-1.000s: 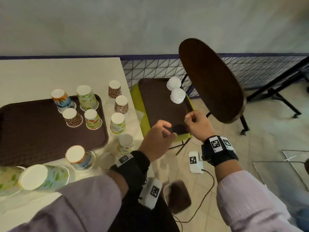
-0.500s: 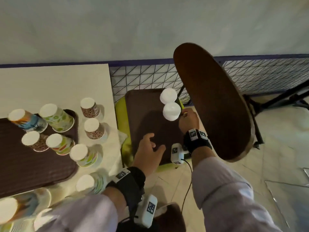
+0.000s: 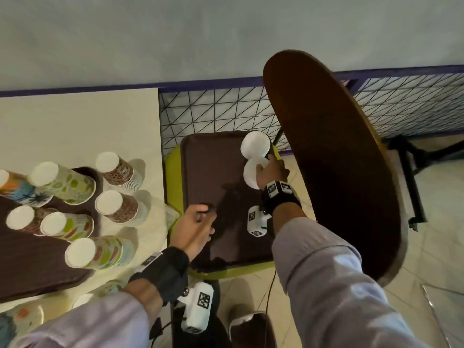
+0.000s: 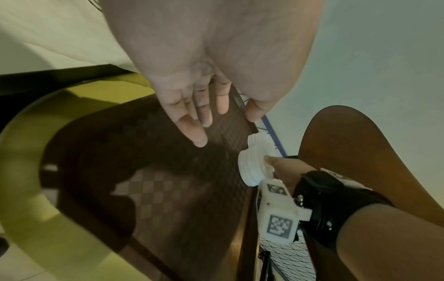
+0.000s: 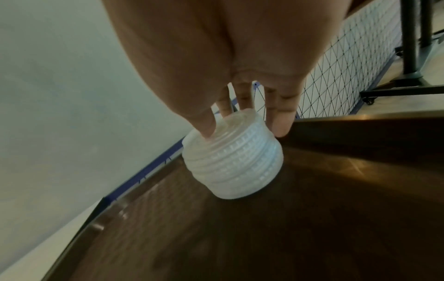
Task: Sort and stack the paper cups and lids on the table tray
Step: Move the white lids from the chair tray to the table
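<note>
Translucent plastic, the nearer lid stack (image 5: 231, 161) is judged light, ribbed, loosely nested; my right hand (image 3: 272, 169) grip curls round its upper rings, while my left hand (image 3: 194, 228) hovers relaxed, holding nothing.

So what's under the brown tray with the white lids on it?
A yellow-green chair seat shows around the brown tray. The tray covers the seat's middle, so nothing there can be seen.
</note>
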Demonstrator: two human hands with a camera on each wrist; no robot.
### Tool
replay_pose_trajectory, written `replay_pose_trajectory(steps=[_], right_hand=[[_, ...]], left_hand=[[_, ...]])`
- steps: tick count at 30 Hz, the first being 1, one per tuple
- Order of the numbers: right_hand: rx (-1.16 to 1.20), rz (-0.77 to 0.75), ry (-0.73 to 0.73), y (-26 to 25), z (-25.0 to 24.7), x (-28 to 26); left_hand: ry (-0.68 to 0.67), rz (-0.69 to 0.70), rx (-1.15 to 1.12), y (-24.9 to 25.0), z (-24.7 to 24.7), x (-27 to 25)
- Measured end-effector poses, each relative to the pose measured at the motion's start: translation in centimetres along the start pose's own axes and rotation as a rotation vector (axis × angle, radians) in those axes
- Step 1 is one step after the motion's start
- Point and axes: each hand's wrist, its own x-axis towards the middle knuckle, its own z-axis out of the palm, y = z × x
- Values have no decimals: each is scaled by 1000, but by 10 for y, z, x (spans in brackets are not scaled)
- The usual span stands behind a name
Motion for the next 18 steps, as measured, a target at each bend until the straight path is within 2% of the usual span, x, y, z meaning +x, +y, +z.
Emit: replay_pose_trajectory(steps=[6,13,18], right_hand=[[8,12,-91,14,14,-9],[-9,76,-175,25,21,-27],[113,100,-257,38,34,-47]], left_hand=[[-78,-34,83,7,-2,8],[-63,-68,88,13,8,18],[-139,-100,112,13,18,24]])
